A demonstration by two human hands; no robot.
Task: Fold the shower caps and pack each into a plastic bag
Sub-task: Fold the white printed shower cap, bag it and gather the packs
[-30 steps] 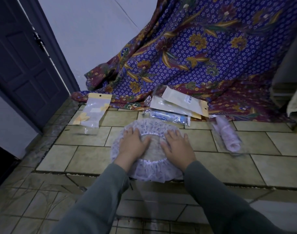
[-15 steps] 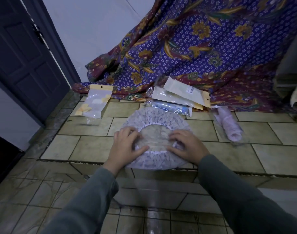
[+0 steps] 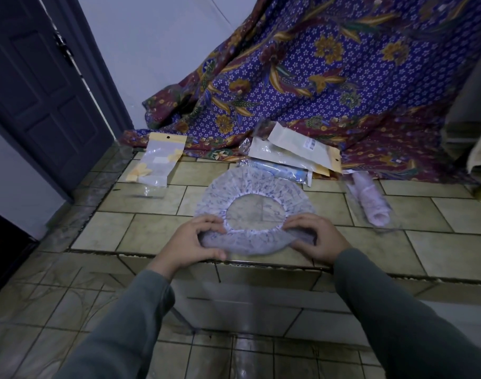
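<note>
Folding is the step in hand: the round white frilly shower cap w/ blue print (image 3: 254,198) lies flat on the tan tiled floor (image 3: 141,233), elastic opening up. Left hand (image 3: 191,243) and right hand (image 3: 317,240) each pinch the near rim, fingers curled round it, edge bunched betw. them. Next move prob. calls for carrying that near edge over to the far rim, keeping both sides even. A rolled lilac cap in a clear plastic bag (image 3: 369,202) lies nearby on the right; flat packets (image 3: 291,157) sit beyond.
</note>
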